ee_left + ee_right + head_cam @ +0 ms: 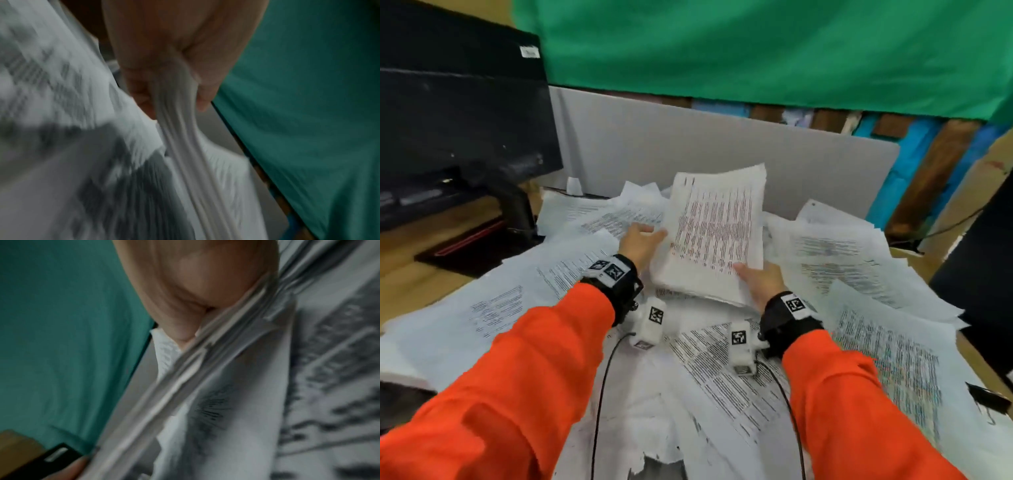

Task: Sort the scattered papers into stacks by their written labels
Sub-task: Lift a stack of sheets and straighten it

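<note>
Above the bench (421, 274), a thick stack of papers (714, 233) is held tilted between both hands, over the scattered papers (726, 370) beneath. Its left edge is pinched by the left hand (640, 243), and its lower right corner is gripped by the right hand (762, 282). No containers can be seen.
</note>
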